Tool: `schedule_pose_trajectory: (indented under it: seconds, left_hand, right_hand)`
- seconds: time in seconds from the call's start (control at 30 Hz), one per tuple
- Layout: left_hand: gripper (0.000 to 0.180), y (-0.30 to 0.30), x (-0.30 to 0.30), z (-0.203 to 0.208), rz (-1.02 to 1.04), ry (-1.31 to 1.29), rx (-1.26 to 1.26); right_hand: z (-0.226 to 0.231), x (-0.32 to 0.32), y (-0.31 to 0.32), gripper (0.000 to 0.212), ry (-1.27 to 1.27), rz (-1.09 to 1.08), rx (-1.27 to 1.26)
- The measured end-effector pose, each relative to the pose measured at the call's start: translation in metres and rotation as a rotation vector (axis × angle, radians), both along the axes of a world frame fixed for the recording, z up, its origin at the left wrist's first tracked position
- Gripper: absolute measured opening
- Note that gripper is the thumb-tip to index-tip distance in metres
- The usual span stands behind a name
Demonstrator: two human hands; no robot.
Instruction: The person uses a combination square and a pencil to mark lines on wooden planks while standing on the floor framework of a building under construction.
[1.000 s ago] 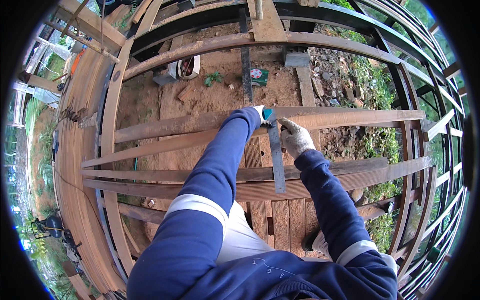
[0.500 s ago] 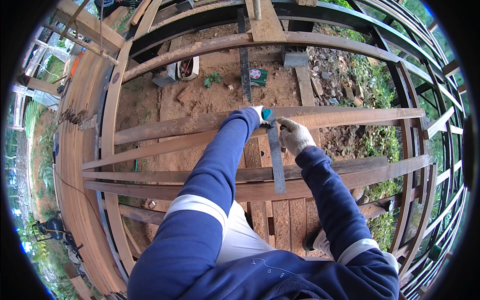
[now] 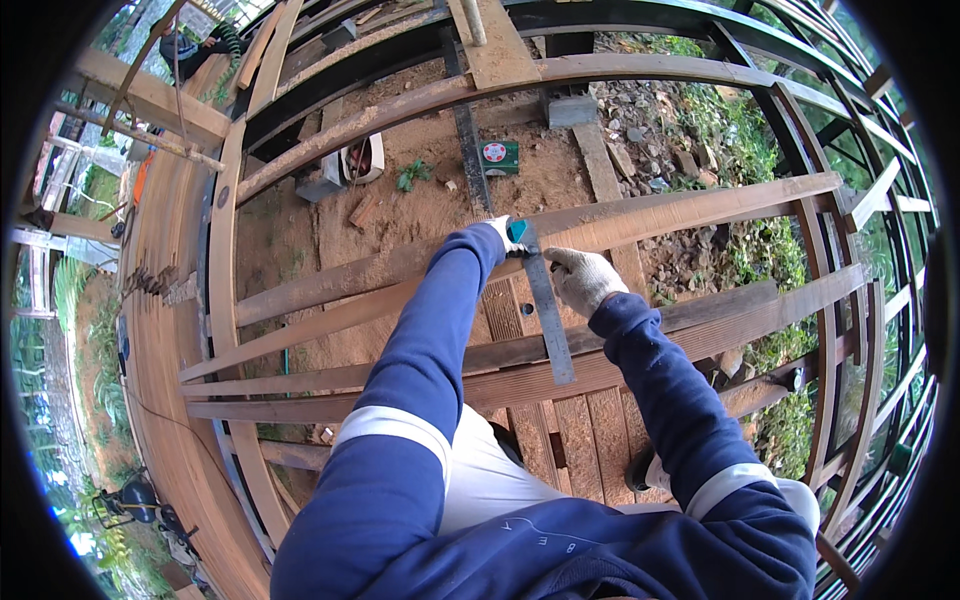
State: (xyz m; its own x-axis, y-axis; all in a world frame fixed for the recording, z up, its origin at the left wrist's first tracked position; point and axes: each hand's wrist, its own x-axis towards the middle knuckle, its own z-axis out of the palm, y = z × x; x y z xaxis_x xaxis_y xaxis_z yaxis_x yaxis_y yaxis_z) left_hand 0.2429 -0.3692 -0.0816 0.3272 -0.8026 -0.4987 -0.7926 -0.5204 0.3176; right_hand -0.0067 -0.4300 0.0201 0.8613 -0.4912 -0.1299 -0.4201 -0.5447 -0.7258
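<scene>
Holding: one square (image 3: 548, 318), laid across the plank (image 3: 690, 212); left hand (image 3: 500, 237) closed on its teal handle (image 3: 516, 230); right hand (image 3: 586, 279) curled beside it, contents unclear. Advisable: handle flush, steady pressure.

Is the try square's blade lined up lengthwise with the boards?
No, the try square's metal blade runs crosswise to the wooden boards.

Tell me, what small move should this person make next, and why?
Perhaps sweep the right hand along the metal blade where it crosses the light brown board. The left hand grips the teal handle, the blade lies across the board like a ruler, and the right hand is close beside its edge. Whether that hand holds a marker is unclear.
</scene>
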Motion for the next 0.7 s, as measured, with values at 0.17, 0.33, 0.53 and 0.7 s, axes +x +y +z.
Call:
schedule_pose_trajectory:
  seconds: [0.17,0.33,0.53,0.7]
  left_hand:
    - [0.081,0.007,0.019,-0.016,0.027,-0.007,0.065]
    - [0.069,-0.008,-0.001,0.002,0.005,0.005,0.069]
    - [0.052,-0.004,0.033,0.081,0.292,0.249,-0.294]
    - [0.011,-0.073,-0.045,0.174,0.371,1.177,-0.804]
  right_hand:
    - [0.044,-0.004,0.000,0.030,0.263,-0.001,0.304]
    - [0.046,-0.019,-0.026,0.029,-0.043,-0.182,0.426]
    - [0.114,-0.014,-0.053,0.044,-0.044,0.086,0.059]
    - [0.169,-0.047,-0.080,0.034,0.210,0.089,0.429]
